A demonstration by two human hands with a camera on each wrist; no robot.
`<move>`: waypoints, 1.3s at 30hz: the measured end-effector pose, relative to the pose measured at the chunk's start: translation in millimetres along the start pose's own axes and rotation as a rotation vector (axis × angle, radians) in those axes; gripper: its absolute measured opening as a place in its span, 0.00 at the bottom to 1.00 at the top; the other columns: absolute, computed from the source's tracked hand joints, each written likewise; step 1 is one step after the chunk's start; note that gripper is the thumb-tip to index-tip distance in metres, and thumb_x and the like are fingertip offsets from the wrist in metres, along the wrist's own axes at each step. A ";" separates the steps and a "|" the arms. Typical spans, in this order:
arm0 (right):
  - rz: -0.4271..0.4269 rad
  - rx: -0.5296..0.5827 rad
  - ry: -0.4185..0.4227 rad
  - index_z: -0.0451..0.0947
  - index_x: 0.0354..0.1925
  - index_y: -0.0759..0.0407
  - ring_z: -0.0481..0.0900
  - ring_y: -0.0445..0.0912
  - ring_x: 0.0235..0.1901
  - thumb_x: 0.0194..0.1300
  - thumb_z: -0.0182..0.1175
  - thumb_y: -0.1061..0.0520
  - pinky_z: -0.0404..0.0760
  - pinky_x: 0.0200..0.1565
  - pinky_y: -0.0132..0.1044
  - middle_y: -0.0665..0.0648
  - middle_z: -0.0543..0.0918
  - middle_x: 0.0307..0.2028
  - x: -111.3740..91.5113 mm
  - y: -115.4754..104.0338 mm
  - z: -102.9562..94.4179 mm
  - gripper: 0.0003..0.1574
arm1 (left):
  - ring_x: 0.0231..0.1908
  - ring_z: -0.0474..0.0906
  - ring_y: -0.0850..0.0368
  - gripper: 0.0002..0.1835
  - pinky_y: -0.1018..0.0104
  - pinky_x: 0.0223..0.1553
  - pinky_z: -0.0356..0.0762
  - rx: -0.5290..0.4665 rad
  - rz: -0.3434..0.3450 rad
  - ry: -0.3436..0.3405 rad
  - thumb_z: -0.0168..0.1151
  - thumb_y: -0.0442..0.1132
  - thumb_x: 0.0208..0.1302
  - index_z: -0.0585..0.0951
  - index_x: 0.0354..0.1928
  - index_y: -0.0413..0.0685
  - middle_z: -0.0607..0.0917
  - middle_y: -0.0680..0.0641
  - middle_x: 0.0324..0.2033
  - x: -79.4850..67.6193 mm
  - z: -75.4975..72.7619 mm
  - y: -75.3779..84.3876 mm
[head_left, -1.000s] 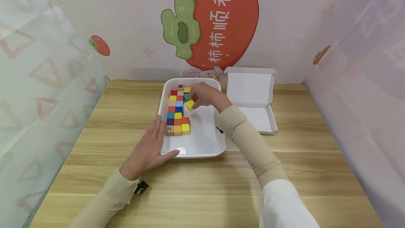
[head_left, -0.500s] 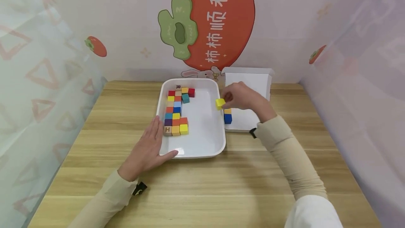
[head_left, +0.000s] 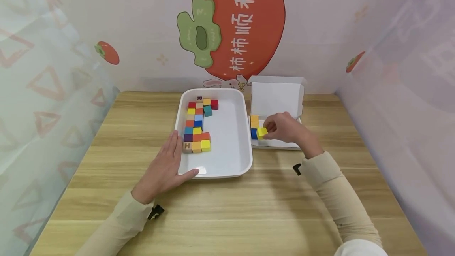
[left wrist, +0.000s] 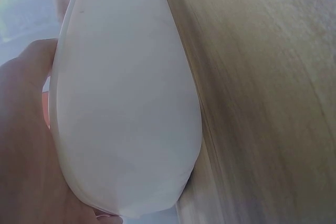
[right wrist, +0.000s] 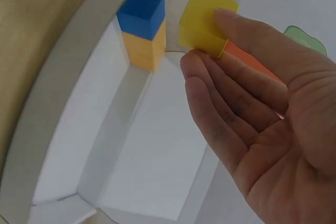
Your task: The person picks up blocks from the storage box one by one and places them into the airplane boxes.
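My right hand (head_left: 284, 127) pinches a yellow cube (head_left: 262, 132) between thumb and fingers, over the left part of an open white cardboard box (head_left: 281, 144). In the right wrist view the yellow cube (right wrist: 202, 19) is held up near a blue cube (right wrist: 142, 11) and an orange cube (right wrist: 144, 51). Orange cubes (head_left: 254, 120) line the box's left side behind the blue one. My left hand (head_left: 160, 173) rests along the left rim of a white tray (head_left: 231, 161), thumb stretched over its front corner. The left wrist view shows the tray's outer wall (left wrist: 126, 93) beside the hand.
Several coloured cubes (head_left: 197, 124) stand in rows along the tray's left side, two of them lettered. A teal cube (head_left: 207, 111) and a red cube (head_left: 214, 104) sit right of the rows. The box's lid (head_left: 276, 97) stands raised near the printed back wall.
My right hand has carried the yellow cube from inside the tray, rightward over its rim, and down to the box. The left hand has stayed on the tray.
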State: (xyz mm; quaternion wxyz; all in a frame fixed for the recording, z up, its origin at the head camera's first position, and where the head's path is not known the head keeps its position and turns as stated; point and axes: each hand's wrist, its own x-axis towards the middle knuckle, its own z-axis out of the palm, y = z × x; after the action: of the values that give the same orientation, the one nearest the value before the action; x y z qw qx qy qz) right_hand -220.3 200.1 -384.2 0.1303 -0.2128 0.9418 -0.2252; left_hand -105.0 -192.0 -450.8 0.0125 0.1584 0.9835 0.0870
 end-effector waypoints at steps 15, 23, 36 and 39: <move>0.066 0.071 0.028 0.83 0.41 0.58 0.82 0.44 0.35 0.53 0.73 0.53 0.84 0.42 0.38 0.53 0.86 0.34 1.6 14.6 45.1 0.18 | 0.77 0.36 0.43 0.65 0.44 0.74 0.53 0.021 0.013 0.021 0.38 0.84 0.51 0.40 0.76 0.42 0.37 0.41 0.77 0.4 1.3 0.3; 0.083 0.140 0.068 0.83 0.41 0.59 0.85 0.45 0.39 0.54 0.71 0.53 0.85 0.43 0.38 0.54 0.88 0.38 -0.5 14.6 52.0 0.17 | 0.77 0.38 0.41 0.64 0.42 0.73 0.54 0.020 0.014 0.029 0.42 0.82 0.52 0.41 0.76 0.40 0.39 0.40 0.77 -0.8 0.3 0.9; 0.084 0.154 0.130 0.83 0.39 0.60 0.85 0.45 0.36 0.55 0.71 0.53 0.85 0.39 0.36 0.55 0.88 0.36 3.0 13.0 56.0 0.15 | 0.77 0.37 0.42 0.64 0.44 0.73 0.53 0.010 0.003 0.024 0.41 0.83 0.52 0.41 0.76 0.41 0.37 0.41 0.77 -1.3 -0.4 1.6; 0.096 0.139 0.118 0.83 0.38 0.58 0.84 0.44 0.35 0.54 0.72 0.51 0.85 0.39 0.36 0.54 0.88 0.35 3.0 11.6 55.7 0.16 | 0.77 0.37 0.42 0.65 0.43 0.73 0.53 0.010 0.008 0.024 0.41 0.83 0.52 0.41 0.76 0.41 0.37 0.40 0.77 -1.4 -0.6 1.2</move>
State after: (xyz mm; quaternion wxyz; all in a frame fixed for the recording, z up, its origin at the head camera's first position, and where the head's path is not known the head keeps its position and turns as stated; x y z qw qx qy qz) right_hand -207.9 187.6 -438.4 0.0995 -0.1444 0.9390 -0.2958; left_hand -103.4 -191.4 -450.0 -0.0004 0.1613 0.9833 0.0841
